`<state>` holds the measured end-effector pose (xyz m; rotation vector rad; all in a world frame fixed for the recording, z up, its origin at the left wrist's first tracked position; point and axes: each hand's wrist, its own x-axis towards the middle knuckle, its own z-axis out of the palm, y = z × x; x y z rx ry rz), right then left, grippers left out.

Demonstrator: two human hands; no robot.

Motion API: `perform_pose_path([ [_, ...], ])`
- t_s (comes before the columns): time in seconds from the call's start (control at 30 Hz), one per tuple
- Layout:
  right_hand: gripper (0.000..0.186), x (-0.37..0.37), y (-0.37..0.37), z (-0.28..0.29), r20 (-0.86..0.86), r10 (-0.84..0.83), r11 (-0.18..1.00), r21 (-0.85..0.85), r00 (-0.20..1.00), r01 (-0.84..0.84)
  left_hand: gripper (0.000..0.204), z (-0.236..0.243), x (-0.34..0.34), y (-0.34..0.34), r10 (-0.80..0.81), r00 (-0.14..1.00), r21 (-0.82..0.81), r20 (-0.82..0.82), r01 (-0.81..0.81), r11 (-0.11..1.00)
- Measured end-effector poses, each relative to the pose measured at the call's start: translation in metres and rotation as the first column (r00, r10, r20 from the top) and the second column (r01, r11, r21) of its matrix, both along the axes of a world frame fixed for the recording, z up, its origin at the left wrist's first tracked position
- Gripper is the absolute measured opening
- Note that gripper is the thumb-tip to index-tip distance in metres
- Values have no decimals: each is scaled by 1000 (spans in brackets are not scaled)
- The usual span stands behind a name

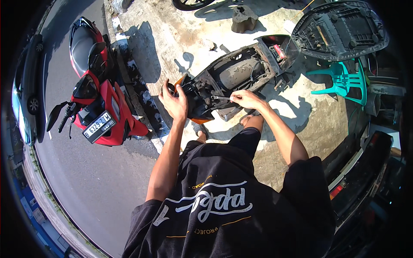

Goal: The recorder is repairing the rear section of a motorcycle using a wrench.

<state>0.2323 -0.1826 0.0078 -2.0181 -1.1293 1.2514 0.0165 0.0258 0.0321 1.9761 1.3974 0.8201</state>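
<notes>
A partly stripped motorcycle point(241, 73) lies across the ground in front of me, its seat off and its dusty inner frame bare. My left hand point(174, 103) is at its left end, beside the orange-and-black bodywork point(200, 121). The fingers and thumb of that hand are spread, and whether they touch the bodywork I cannot tell. Between the thumb and fingers of my right hand point(247, 99) is a metal wrench point(221, 98). Its head points left, over the dark parts of the frame near the orange panel.
A red scooter point(122, 114) stands to the left at the road edge, with a car point(30, 90) beyond it. At the right are a green plastic chair point(344, 84) and an upturned motorcycle seat point(340, 30). A stone block point(244, 19) sits at the back.
</notes>
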Motion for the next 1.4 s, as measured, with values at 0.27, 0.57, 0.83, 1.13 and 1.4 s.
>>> perform_pose_path([
  [0.27,30,61,63,-9,103,433,896,-159,896,-415,46,4,1,-1,4,999,35,-32,-3,999],
  [0.57,30,-7,2,-13,-318,-224,936,-333,921,113,47,6,3,-2,48,996,4,-76,-48,999],
  [0.83,27,-163,17,16,-563,-779,564,-442,274,697,47,9,5,-2,3,999,1,-40,-2,1000],
  [1.13,23,-105,-9,17,-749,-620,617,-283,233,734,47,2,-1,1,-3,1000,-16,-7,3,1000],
  [1.4,24,1,30,30,193,21,984,-176,981,14,46,5,-3,0,-21,1000,10,16,21,1000],
])
